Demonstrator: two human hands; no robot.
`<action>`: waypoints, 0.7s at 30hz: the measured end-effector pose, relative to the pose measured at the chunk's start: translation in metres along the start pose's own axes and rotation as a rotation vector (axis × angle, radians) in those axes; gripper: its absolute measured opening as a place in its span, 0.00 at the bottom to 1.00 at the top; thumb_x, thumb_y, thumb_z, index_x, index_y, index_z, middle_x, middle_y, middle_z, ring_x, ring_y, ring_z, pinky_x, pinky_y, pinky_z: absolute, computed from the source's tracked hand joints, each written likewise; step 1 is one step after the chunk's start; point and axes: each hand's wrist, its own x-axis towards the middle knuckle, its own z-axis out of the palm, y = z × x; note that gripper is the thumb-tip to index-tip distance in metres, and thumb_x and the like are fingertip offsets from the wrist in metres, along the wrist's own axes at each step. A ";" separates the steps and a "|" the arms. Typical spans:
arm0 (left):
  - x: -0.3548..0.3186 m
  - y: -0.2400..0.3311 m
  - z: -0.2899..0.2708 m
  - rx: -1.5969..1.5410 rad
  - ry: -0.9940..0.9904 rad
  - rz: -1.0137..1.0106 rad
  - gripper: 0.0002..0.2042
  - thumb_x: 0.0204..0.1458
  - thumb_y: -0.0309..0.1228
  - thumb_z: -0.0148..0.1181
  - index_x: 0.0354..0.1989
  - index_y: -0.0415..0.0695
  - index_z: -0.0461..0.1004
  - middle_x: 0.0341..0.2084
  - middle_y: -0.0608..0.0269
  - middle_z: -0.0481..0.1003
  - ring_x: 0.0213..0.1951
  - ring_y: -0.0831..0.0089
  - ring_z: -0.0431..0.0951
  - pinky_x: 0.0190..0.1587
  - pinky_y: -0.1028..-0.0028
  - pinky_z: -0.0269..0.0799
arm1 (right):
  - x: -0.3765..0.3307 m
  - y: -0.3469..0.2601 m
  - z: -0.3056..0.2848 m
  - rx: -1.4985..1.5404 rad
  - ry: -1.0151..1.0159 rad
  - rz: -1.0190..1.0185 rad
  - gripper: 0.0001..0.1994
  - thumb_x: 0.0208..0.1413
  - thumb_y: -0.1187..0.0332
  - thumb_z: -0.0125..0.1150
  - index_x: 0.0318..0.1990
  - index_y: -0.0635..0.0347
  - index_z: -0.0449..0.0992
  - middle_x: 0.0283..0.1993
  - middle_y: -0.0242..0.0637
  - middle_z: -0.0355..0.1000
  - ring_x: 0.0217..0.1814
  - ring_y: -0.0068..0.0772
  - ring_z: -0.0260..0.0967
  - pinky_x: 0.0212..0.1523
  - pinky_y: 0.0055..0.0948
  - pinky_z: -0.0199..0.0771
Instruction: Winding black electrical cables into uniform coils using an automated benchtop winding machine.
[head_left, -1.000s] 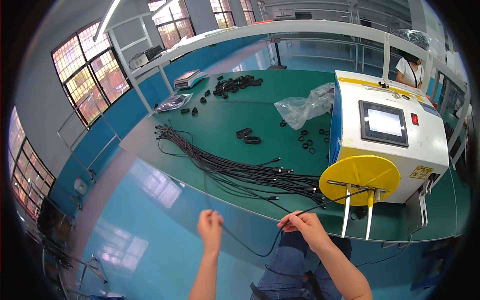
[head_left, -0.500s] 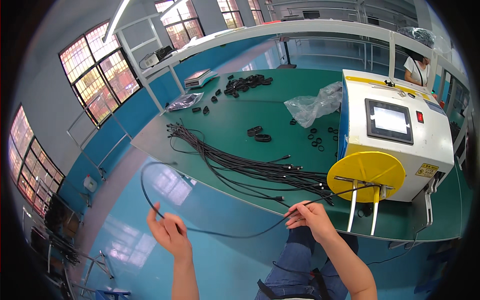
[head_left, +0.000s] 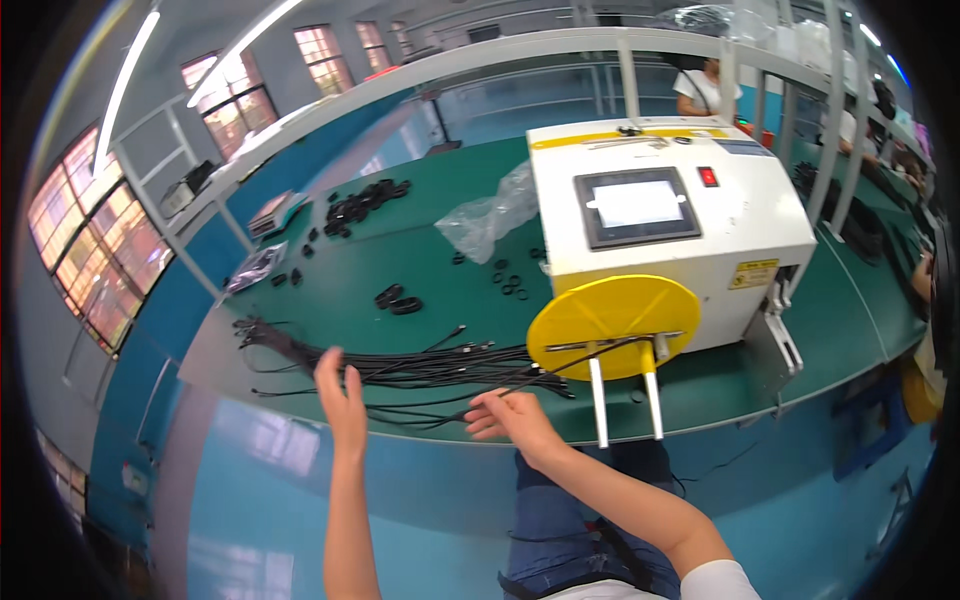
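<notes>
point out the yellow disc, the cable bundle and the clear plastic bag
yellow disc (head_left: 612, 322): head view, middle of its flat face
cable bundle (head_left: 420, 365): head view, mid-length of the black strands on the green table
clear plastic bag (head_left: 490, 215): head view, centre of the crumpled film

Bright daylight from windows (head_left: 95, 245), sharp centre, fisheye-bent edges.

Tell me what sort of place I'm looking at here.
Most likely a factory floor for cable assembly: a long green workbench carries a bundle of black cables, and a white machine with a touchscreen and a yellow winding disc stands beside it.
</notes>
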 end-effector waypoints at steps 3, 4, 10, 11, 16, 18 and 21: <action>-0.026 0.102 0.002 -0.369 -0.507 0.322 0.16 0.57 0.25 0.50 0.53 0.36 0.67 0.48 0.52 0.72 0.52 0.60 0.70 0.57 0.70 0.61 | -0.001 0.005 -0.002 -0.040 -0.025 0.045 0.16 0.64 0.64 0.45 0.44 0.71 0.72 0.41 0.45 0.74 0.40 0.33 0.75 0.40 0.27 0.77; -0.034 0.117 0.001 -0.392 -0.508 0.323 0.16 0.57 0.25 0.50 0.53 0.36 0.67 0.48 0.52 0.72 0.52 0.60 0.70 0.57 0.70 0.61 | -0.001 0.010 0.001 -0.029 -0.061 0.006 0.16 0.64 0.63 0.46 0.45 0.69 0.72 0.40 0.42 0.75 0.39 0.30 0.75 0.39 0.25 0.76; -0.050 0.108 0.009 -0.385 -0.580 0.101 0.07 0.52 0.21 0.54 0.37 0.36 0.76 0.22 0.60 0.71 0.25 0.70 0.70 0.30 0.75 0.64 | -0.025 0.018 -0.010 -0.121 -0.023 -0.065 0.14 0.63 0.66 0.48 0.50 0.66 0.71 0.41 0.40 0.74 0.42 0.27 0.73 0.43 0.24 0.74; -0.051 0.109 0.009 -0.396 -0.584 0.098 0.07 0.52 0.21 0.54 0.37 0.36 0.76 0.22 0.60 0.71 0.25 0.70 0.70 0.30 0.75 0.64 | -0.037 0.028 -0.021 -0.119 -0.025 -0.055 0.13 0.62 0.67 0.50 0.49 0.66 0.71 0.41 0.39 0.74 0.40 0.25 0.72 0.42 0.23 0.73; -0.057 0.113 0.010 -0.455 -0.406 0.056 0.05 0.52 0.21 0.54 0.29 0.35 0.76 0.16 0.63 0.62 0.20 0.74 0.60 0.24 0.74 0.54 | -0.097 0.037 -0.077 -0.146 0.025 0.077 0.12 0.60 0.70 0.53 0.49 0.66 0.71 0.40 0.38 0.73 0.39 0.24 0.72 0.42 0.22 0.73; -0.060 0.112 0.013 -0.448 -0.401 0.047 0.05 0.52 0.21 0.53 0.29 0.35 0.75 0.16 0.63 0.62 0.20 0.75 0.60 0.24 0.75 0.53 | -0.110 0.038 -0.094 -0.162 0.018 0.113 0.12 0.60 0.70 0.52 0.49 0.66 0.72 0.39 0.39 0.74 0.39 0.24 0.72 0.43 0.23 0.73; -0.061 0.109 0.018 -0.436 -0.372 0.046 0.05 0.52 0.20 0.53 0.28 0.35 0.75 0.16 0.64 0.61 0.20 0.75 0.59 0.24 0.75 0.52 | -0.121 0.038 -0.108 -0.173 0.036 0.130 0.11 0.61 0.70 0.52 0.48 0.66 0.72 0.38 0.38 0.74 0.39 0.24 0.72 0.43 0.22 0.74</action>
